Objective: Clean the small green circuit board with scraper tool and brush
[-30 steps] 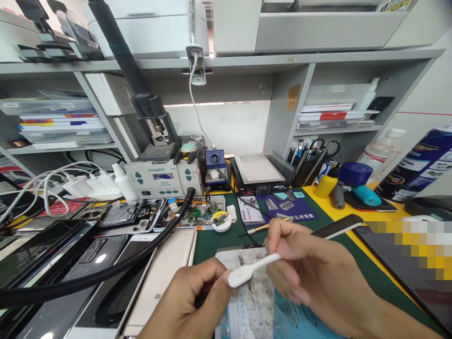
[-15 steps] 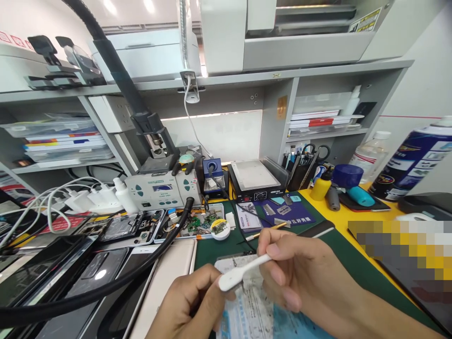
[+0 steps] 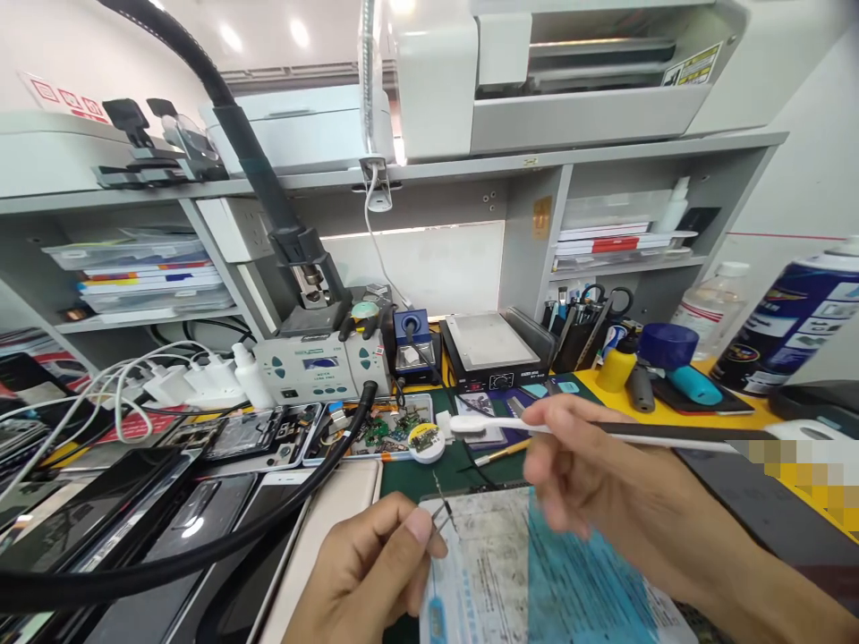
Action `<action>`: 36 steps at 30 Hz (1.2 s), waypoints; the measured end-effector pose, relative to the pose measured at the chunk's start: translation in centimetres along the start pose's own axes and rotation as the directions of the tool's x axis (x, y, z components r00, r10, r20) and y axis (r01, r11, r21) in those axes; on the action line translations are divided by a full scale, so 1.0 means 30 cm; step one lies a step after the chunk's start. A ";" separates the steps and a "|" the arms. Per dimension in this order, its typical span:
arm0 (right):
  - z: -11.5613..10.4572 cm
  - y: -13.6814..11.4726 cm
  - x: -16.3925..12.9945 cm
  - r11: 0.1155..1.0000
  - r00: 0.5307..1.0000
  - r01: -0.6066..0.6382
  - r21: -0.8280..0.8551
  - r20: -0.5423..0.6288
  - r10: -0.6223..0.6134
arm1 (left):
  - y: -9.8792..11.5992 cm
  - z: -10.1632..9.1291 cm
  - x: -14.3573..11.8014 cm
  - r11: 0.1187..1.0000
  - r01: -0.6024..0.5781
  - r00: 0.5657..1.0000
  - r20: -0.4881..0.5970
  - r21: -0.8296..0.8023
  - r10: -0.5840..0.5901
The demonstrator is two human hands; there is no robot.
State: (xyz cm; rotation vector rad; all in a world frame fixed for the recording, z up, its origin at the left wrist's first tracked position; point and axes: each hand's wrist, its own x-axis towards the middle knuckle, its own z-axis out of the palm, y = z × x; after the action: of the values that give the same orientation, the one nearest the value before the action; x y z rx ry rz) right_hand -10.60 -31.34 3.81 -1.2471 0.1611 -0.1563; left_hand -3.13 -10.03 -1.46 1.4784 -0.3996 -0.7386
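My right hand [image 3: 591, 474] is closed round a toothbrush [image 3: 493, 425] with a white head and a black and white handle. The head points left, above the bench and apart from my left hand. Between thumb and forefinger, my left hand [image 3: 379, 559] pinches a small thin dark part [image 3: 443, 508]. Its kind is too small to make out, and the fingers cover some of it. Below both hands lies a stained plastic sheet or bag [image 3: 497, 563], part clear and part blue, on a green mat [image 3: 406, 483].
Phones [image 3: 174, 537] and a black hose [image 3: 268, 528] fill the left side. Behind are a tray of circuit boards [image 3: 382, 425], a hot-air station [image 3: 322, 367] and a heating plate [image 3: 497, 344]. Bottles, a spray can [image 3: 785, 322] and a pen holder [image 3: 577, 335] stand at right.
The toothbrush has moved up and away from my left hand, and its handle now lies nearly level. The small part in my left fingers shows more. The view has shifted slightly.
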 end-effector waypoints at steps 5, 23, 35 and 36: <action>-0.024 0.002 -0.032 0.909 0.988 0.144 -0.391 0.101 -0.113 | 0.008 -0.012 -0.002 0.995 0.048 0.998 0.051 -0.082 -0.044; -0.020 0.024 0.001 0.975 0.934 -0.168 -0.142 0.292 0.204 | 0.009 0.003 0.004 0.983 0.053 0.997 0.072 -0.178 -0.040; 0.079 0.087 -0.079 0.962 0.956 -0.183 -0.203 0.191 0.222 | 0.005 0.008 0.006 0.969 0.116 0.993 0.057 -0.217 -0.106; 0.085 0.083 -0.080 0.951 0.952 -0.188 -0.245 0.191 0.238 | 0.005 0.009 0.006 0.969 0.113 0.993 0.051 -0.219 -0.104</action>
State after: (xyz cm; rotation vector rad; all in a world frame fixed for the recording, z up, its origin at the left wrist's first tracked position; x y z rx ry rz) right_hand -12.36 -27.71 2.32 -1.4530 0.1249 0.1930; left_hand -3.16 -10.36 -1.33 1.2839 -0.2578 -0.8722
